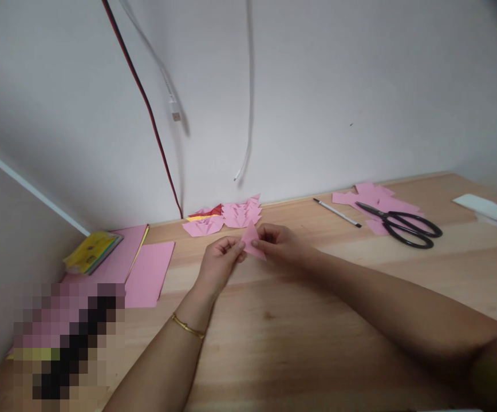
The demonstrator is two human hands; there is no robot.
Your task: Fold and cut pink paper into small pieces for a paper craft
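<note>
Between my two hands is a small pink folded paper (252,241), roughly triangular, its point facing up and away from me. My left hand (223,257) pinches its left edge between thumb and fingers. On the other side my right hand (280,245) grips the right edge, thumb on top and fingers curled behind. Just beyond, against the wall, lie pink folded paper pieces (240,215) in overlapping rows. Beside them is another pink folded piece (203,228) with red and yellow paper on it.
Pink sheets (149,274) and a yellow packet (91,252) lie at left, near a pixelated patch. Black-handled scissors (411,229) rest on pink scraps (371,197) at right, near a pen (338,212) and a white strip (489,209). Cables (251,86) hang down the wall.
</note>
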